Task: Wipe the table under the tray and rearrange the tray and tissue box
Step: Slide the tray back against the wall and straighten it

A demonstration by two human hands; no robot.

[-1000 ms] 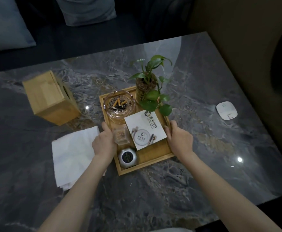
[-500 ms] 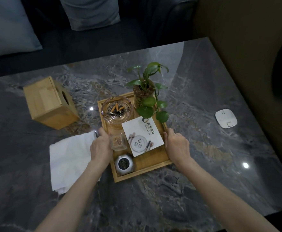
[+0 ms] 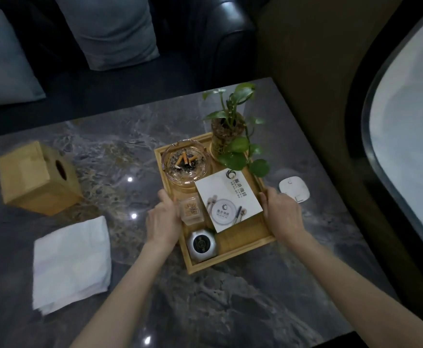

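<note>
A wooden tray sits right of centre on the dark marble table. It carries a glass ashtray with cigarette butts, a potted green plant, a white card, a small toothpick holder and a round white container. My left hand grips the tray's left rim and my right hand grips its right rim. A wooden tissue box stands at the far left. A folded white cloth lies in front of it.
A small white rounded device lies on the table just right of the tray, beside my right hand. A dark sofa with grey cushions runs behind the table. The table's right edge borders brown floor.
Both hands have carried the tray to the right, away from the cloth and tissue box and closer to the white device. The cloth and box stay where they were.
</note>
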